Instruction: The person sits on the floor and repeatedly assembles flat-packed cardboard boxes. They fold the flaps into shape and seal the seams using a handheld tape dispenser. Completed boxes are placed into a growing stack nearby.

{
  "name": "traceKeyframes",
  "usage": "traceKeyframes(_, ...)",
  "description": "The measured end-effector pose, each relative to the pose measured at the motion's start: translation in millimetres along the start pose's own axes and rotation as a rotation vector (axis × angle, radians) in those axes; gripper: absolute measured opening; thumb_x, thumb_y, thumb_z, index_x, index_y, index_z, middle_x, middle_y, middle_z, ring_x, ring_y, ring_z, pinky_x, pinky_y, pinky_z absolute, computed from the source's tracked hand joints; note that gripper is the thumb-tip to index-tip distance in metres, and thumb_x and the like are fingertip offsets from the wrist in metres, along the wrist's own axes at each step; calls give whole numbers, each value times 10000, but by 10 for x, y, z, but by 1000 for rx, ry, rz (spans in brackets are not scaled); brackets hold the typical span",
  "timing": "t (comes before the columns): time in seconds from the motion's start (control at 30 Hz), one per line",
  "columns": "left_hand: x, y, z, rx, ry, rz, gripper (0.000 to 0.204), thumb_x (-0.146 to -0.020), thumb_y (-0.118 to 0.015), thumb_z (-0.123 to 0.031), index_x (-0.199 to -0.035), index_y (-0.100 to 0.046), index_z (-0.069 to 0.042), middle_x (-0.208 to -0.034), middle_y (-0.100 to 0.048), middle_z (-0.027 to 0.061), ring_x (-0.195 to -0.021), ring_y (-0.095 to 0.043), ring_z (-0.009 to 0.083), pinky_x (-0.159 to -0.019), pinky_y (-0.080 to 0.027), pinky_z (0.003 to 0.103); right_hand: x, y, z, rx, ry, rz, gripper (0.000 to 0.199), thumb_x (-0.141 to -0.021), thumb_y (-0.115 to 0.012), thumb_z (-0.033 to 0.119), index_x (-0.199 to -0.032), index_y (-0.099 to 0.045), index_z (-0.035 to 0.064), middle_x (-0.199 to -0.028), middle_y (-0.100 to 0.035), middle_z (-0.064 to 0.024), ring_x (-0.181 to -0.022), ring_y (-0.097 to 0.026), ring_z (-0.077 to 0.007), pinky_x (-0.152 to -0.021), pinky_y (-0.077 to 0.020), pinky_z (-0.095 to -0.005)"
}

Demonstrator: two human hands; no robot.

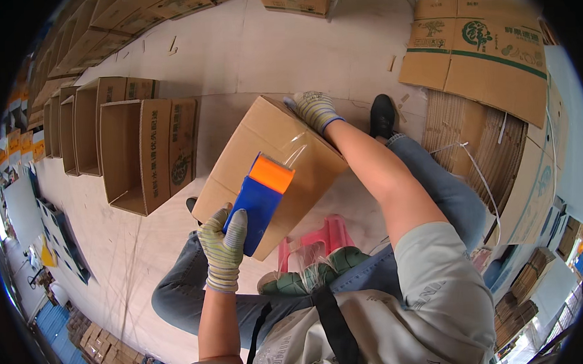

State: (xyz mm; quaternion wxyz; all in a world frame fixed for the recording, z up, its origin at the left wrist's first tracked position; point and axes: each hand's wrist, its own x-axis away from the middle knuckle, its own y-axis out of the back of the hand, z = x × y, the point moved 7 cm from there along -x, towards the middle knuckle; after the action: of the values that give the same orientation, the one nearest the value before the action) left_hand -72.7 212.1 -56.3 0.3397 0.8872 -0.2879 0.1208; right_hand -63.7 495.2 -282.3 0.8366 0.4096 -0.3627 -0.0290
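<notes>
A closed brown cardboard box (pixel 238 142) stands tilted between my knees. My left hand (pixel 223 247), in a striped knit glove, is wrapped round a blue tape dispenser (pixel 257 206) with an orange front, held against the top of the box. From its orange end a strip of clear tape (pixel 295 148) runs over the cardboard towards the right edge. My right hand (pixel 316 110), gloved the same way, grips the box at its far right edge; some of those fingers are hidden from view.
Under me is a pink plastic stool (pixel 326 236) with a dark green cushion (pixel 337 266). Open cardboard boxes (pixel 148 156) line up on the left and along the back. At right lie stacked flat cartons (pixel 472 63) and a loose white strap (pixel 483 180).
</notes>
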Motion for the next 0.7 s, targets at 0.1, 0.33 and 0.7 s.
traceKeyframes(0.1,9,-26,-28,61,23,28,446,-801,-664,-352,-831,-620,90,-592,-582,32,-586,-500,82,-538,-428,262,135,-34,-103,224,-31,-163,492,-916,-378,487,-1122,-599,99,-1088,-626,-168,-992,-620,-284,-863,-441,-465)
traceKeyframes(0.33,-18,10,-167,-150,-78,3,484,-806,-625,-435,-653,-586,23,-497,-501,146,-459,-531,172,-473,-410,336,230,179,144,-582,-148,32,650,-918,-267,562,-1269,-486,61,-1276,-520,-189,-1205,-465,-357,-1041,-301,-430)
traceKeyframes(0.7,559,969,1225,-59,151,120,586,-742,-636,-538,-793,-657,45,-604,-619,132,-563,-616,170,-531,-478,310,1187,824,918,107,6,-700,508,-925,-339,480,-1182,-537,89,-1090,-619,-182,-1059,-559,-314,-969,-336,-485)
